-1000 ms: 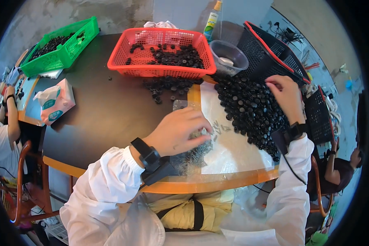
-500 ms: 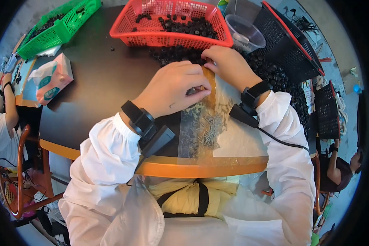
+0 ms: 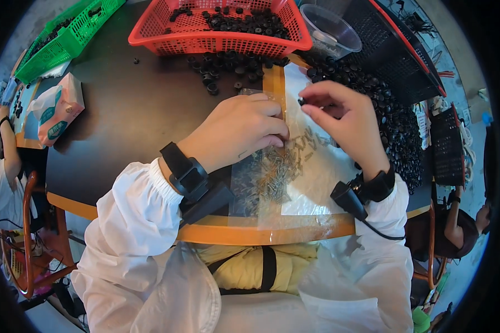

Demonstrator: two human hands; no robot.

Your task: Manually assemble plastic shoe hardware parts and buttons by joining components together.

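Resting knuckles-up on a clear plastic sheet [image 3: 311, 194], the left hand [image 3: 236, 130] is seen with its fingers curled and pressed together, the tips set down among a heap of small metal pins [image 3: 272, 175]; whether a pin is gripped under them cannot be told. The pins are spread over the sheet at about 5 o'clock of that hand, just beside its fingertips. At 3 o'clock of the left hand, the right hand [image 3: 344, 119] is held slightly raised, and a small black round part [image 3: 301, 101] is pinched between its thumb and forefinger, the other fingers being loosely curled. A black strap is worn on each wrist, and white sleeves cover both forearms.

A large pile of black round parts [image 3: 394, 125] is spread on the dark table [image 3: 133, 119] at 2 to 4 o'clock of the right hand. At 12 o'clock of the hands a red basket [image 3: 216, 39] with more black parts is placed, with a clear plastic cup [image 3: 330, 30] at its right. A green basket [image 3: 66, 36] is set at 10 o'clock, and a tissue pack [image 3: 55, 108] at 9 o'clock. Other people's arms are visible at the far left and far right edges.
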